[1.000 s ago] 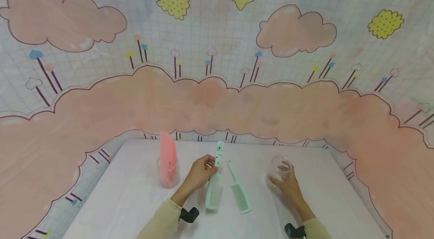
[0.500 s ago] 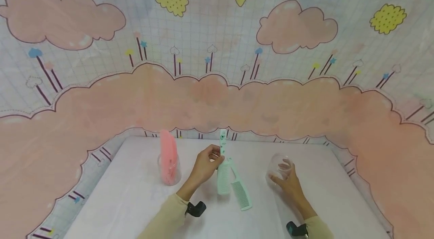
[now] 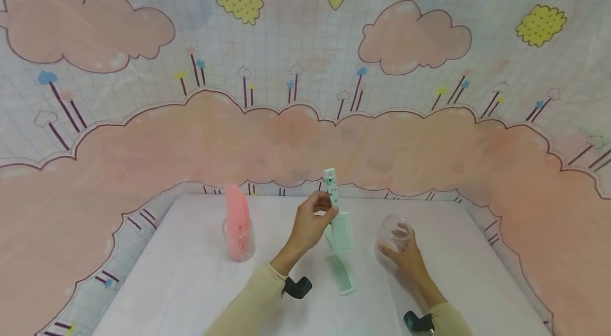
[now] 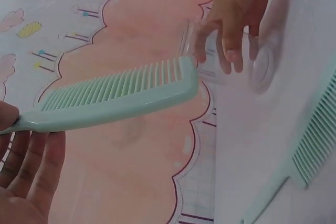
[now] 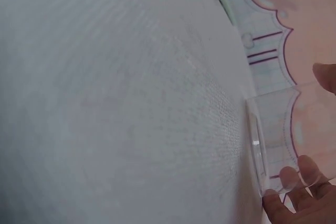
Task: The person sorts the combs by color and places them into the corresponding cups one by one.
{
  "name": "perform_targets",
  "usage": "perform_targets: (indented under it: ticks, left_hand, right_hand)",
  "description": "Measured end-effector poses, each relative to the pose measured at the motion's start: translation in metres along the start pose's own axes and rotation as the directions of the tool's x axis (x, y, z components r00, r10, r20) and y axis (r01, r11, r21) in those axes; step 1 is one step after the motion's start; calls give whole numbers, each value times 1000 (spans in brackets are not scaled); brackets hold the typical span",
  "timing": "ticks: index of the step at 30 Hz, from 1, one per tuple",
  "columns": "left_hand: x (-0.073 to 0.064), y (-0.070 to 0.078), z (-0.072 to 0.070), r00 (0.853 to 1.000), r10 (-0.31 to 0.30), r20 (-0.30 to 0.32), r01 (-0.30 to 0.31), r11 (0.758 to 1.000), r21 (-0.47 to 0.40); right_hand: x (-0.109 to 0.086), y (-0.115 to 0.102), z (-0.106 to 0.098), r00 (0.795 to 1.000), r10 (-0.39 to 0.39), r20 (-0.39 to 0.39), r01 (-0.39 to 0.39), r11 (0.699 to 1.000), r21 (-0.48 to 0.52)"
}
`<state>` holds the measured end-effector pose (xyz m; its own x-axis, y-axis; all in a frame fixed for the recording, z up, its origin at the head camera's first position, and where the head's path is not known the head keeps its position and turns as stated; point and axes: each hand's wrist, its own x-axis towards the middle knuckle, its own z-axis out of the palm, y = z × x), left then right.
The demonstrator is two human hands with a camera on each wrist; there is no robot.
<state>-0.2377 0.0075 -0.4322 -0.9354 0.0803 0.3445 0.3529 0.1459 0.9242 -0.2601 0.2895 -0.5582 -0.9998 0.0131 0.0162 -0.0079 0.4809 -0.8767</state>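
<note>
My left hand (image 3: 309, 223) pinches a mint green comb (image 3: 341, 232) by its patterned handle, raised above the table with the handle up and the teeth end down. In the left wrist view this held comb (image 4: 121, 100) stretches toward my right hand (image 4: 239, 19). A second mint green comb (image 3: 341, 275) lies on the table, partly hidden behind the held one in the head view. On the right, my right hand (image 3: 408, 255) grips a clear cup (image 3: 387, 230), thumb on one side and fingers on the other. The right wrist view shows the cup's base (image 5: 257, 145) at the table surface.
At the left of the white table (image 3: 181, 272) stands another clear cup (image 3: 250, 251) with a long pink object (image 3: 236, 214) upright in it. A cartoon-patterned cloth (image 3: 286, 145) hangs behind the table's back edge.
My left hand has lifted the held comb and carried it right, from left of the lying comb to over it. My right hand and its cup stay in place.
</note>
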Motion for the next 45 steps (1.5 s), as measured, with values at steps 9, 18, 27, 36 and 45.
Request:
perform_targets:
  ticks: [9, 18, 27, 36, 45]
  left_hand:
    - [11, 3, 26, 997, 73, 1, -72, 997, -31]
    - [18, 12, 46, 992, 122, 4, -122, 992, -20]
    - [28, 18, 59, 990, 141, 12, -140, 990, -30]
    - [40, 16, 74, 986, 169, -7, -169, 986, -4]
    - [50, 15, 87, 988, 150, -38, -150, 989, -2]
  right_hand:
    - [-2, 2, 1, 1000, -8, -17, 8, 1000, -13]
    - [-5, -2, 1, 1000, 12, -2, -12, 1000, 0]
    - [-5, -3, 1, 1000, 1, -9, -1, 1000, -12]
    - [-6, -5, 0, 1000, 21, 7, -21, 1000, -6]
    - [-6, -7, 0, 1000, 17, 6, -17, 1000, 8]
